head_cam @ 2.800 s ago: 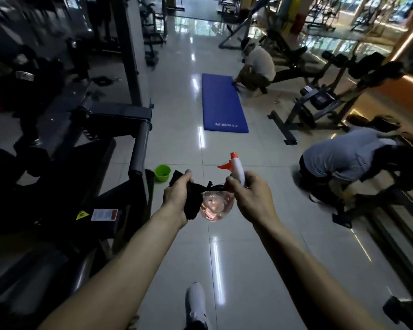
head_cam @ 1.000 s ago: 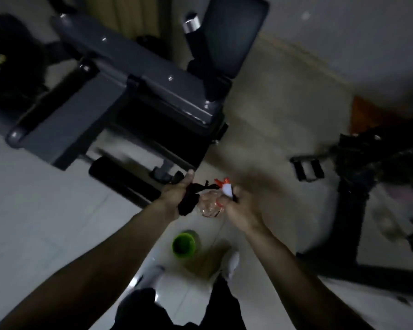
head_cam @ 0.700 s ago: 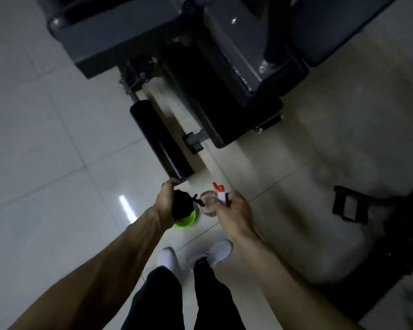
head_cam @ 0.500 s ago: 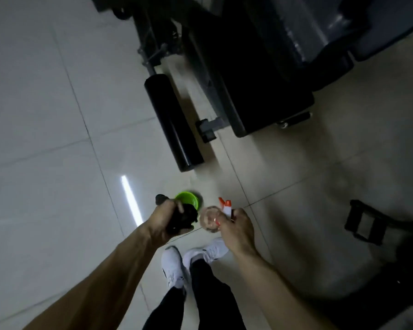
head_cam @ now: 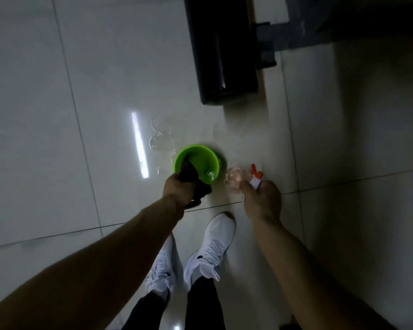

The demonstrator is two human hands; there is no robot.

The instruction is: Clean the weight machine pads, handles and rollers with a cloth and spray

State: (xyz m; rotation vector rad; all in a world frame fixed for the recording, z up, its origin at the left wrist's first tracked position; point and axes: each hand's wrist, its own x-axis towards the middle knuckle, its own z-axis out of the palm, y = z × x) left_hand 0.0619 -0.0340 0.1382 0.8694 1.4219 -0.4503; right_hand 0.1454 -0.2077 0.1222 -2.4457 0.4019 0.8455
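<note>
Looking straight down on my feed, the left hand (head_cam: pixel 177 189) has its fingers clenched round the dark cloth (head_cam: pixel 189 173). The cloth's far end dips inside the green bowl (head_cam: pixel 194 147), and the rest bunches out under the fist, over the near rim. The bowl stands on the tiled floor (head_cam: pixel 57 139) with a glint of liquid in it.

The right hand (head_cam: pixel 262 198) grasps the spray bottle (head_cam: pixel 234 180) at the neck, fingers curled round it. The clear body is tipped left, just beside the bowl; I cannot tell whether they touch. The orange trigger (head_cam: pixel 254 169) points away from me.

The black roller (head_cam: pixel 222 51) lies beyond, well apart from the bowl, joined to a grey frame (head_cam: pixel 291 32) on its right. A small puddle (head_cam: pixel 160 139) sits just beyond the bowl's left side. Two white shoes (head_cam: pixel 210 246) stand on the floor below the hands.
</note>
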